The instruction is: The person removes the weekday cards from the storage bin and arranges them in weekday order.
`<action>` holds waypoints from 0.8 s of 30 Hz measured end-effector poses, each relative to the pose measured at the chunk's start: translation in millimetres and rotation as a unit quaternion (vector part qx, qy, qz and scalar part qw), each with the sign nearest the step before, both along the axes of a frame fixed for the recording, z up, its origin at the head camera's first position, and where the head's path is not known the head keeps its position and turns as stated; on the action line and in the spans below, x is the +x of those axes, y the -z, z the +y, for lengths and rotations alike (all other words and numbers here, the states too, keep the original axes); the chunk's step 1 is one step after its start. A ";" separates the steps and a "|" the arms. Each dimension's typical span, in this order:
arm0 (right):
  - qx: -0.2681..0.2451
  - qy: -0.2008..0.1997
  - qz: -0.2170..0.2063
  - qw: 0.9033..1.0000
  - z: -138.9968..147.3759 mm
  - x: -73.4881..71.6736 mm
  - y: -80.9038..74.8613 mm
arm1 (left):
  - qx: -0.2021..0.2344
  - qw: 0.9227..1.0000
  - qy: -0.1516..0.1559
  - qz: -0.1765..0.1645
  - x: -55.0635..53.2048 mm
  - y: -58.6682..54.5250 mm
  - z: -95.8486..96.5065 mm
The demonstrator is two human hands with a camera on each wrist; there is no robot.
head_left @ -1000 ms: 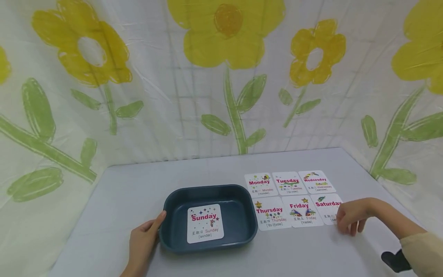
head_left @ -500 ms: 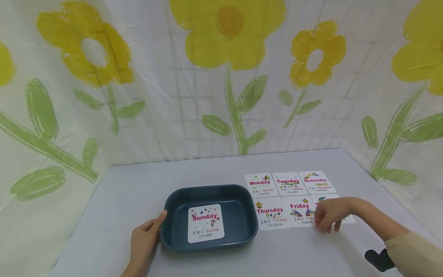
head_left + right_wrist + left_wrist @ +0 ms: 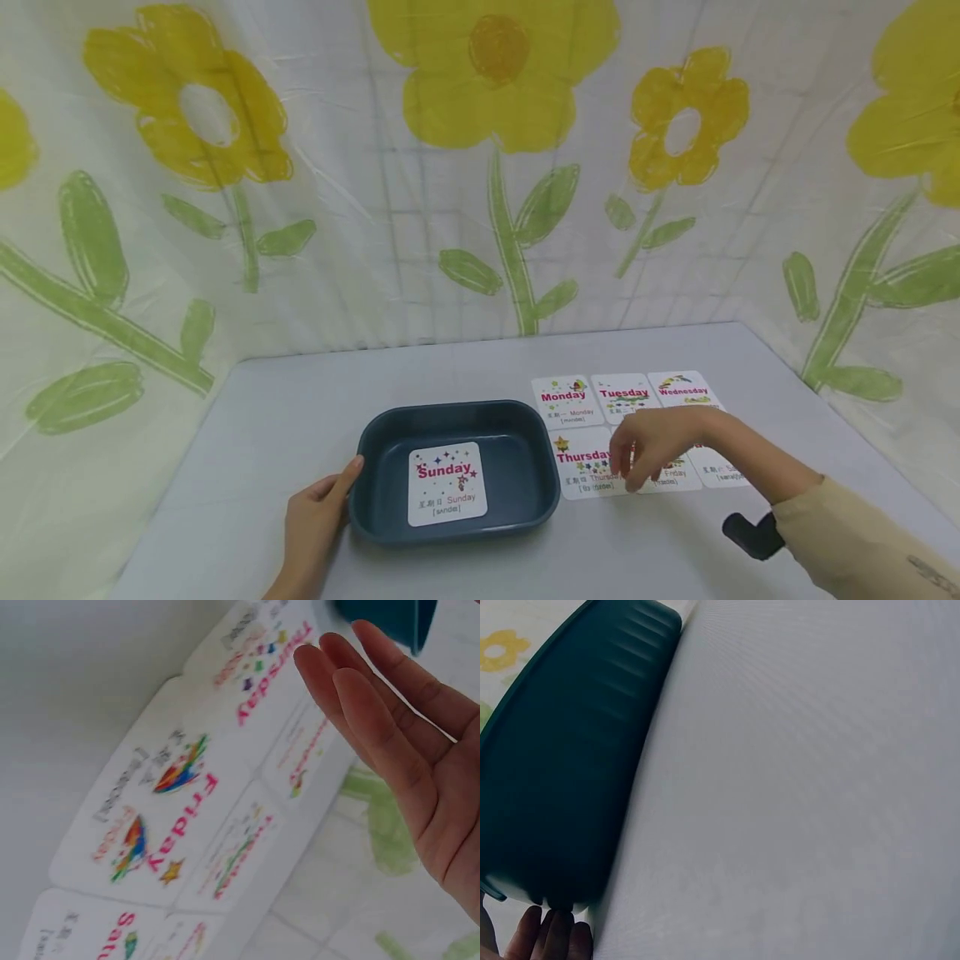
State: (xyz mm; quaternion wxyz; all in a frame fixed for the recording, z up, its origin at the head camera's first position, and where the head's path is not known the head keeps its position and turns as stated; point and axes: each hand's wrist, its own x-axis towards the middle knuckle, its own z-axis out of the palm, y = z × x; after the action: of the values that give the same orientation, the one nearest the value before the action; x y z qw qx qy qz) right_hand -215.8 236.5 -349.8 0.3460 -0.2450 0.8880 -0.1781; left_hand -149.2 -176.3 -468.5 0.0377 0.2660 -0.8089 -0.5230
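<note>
In the head view, my left hand (image 3: 313, 515) holds the left end of a dark teal plastic tray (image 3: 453, 535), thumb at the rim. The left wrist view shows its fingers (image 3: 557, 935) against the tray's outer wall (image 3: 570, 765). Inside the tray lies a white card printed Sunday (image 3: 447, 485). My right hand (image 3: 660, 440) hovers over the day cards with nothing in it, fingers loosely bent. It overlaps the Thursday card (image 3: 581, 485) and hides most of the Friday card (image 3: 154, 810). Part of the Saturday card (image 3: 723, 475) is behind the wrist.
Behind them, the Monday (image 3: 566, 402), Tuesday (image 3: 618, 392) and Wednesday (image 3: 682, 389) cards form the back row, right of the tray. They lie on a white table (image 3: 247, 467). A flower-printed curtain (image 3: 337, 275) rises along the back and sides.
My right hand has moved left, from the Saturday card across Friday to the edge of Thursday. The left hand, the tray and the cards have stayed in place.
</note>
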 end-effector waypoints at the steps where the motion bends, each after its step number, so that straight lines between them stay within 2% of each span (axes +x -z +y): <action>1: -0.006 -0.013 0.005 1.000 -5.0 -1.1 -3.8 | -0.001 1.000 -0.001 0.000 -0.1 0.0 0.3; 5: -0.033 -0.069 0.015 0.997 -24.3 -6.8 -16.7 | -0.003 1.000 -0.002 0.002 -0.1 -0.2 1.0; 11: -0.077 -0.146 0.028 0.986 -60.2 -12.5 -22.2 | -0.003 1.000 -0.001 0.005 0.3 -0.1 -1.1; 15: -0.100 -0.165 0.024 0.981 -89.5 -11.7 -19.3 | 0.001 1.000 0.000 -0.001 0.3 -0.8 -2.9; 20: -0.129 -0.184 0.028 0.974 -120.8 -10.5 -6.6 | 0.009 1.000 0.001 -0.013 1.1 -2.9 -1.9; 24: -0.153 -0.192 0.014 0.969 -141.6 -8.2 2.5 | 0.012 1.000 0.000 -0.015 0.8 -3.3 -0.8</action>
State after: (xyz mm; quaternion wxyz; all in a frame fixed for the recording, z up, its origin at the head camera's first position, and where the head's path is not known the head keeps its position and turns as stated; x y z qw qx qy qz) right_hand -224.0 94.8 -352.4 0.3198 -0.4634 0.7913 -0.2384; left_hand -148.4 -177.1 -465.2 0.0224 0.2739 -0.8030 -0.5288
